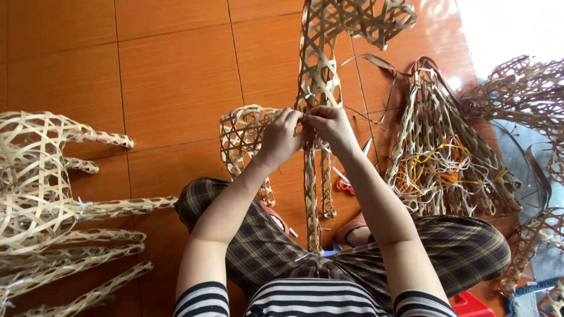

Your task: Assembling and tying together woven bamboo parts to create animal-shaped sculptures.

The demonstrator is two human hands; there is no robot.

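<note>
Around you, the orange tiled floor [176, 76] carried finished woven bamboo figures [41, 194] along its left edge. A bundle of loose lattice strips with yellow and white ties [446, 158] lay toward the right edge, red-handled scissors [345, 185] beside it, more lattice pieces [523, 94] beyond.

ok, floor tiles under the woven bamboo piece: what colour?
Orange-brown floor tiles with faint streaks, seen clearly in the head view.
</note>
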